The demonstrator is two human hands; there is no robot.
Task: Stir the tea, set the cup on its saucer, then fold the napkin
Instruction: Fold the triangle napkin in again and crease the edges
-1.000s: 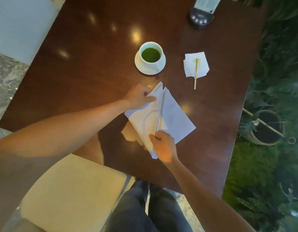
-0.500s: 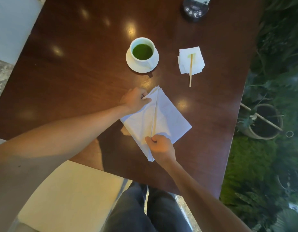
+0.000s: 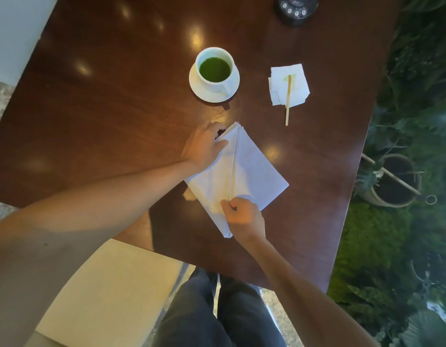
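A white napkin (image 3: 257, 171) lies on the dark wooden table (image 3: 104, 108) with a fold edge running down its middle. My left hand (image 3: 204, 146) pinches the napkin's far corner. My right hand (image 3: 243, 217) pinches the near end of the fold edge. Beyond the napkin, a white cup (image 3: 215, 68) of green tea stands on its white saucer (image 3: 206, 92). A wooden stir stick (image 3: 288, 100) rests across a small folded tissue (image 3: 297, 83) to the right of the cup.
A dark round device with buttons (image 3: 295, 8) sits at the table's far edge. Potted plants (image 3: 392, 181) and greenery line the right side below the table edge. A cream chair seat (image 3: 109, 291) and my legs are at the near side.
The lifted flap of the napkin has come down flatter along the centre line. Both hands keep their pinch on its ends. The view has shifted slightly.
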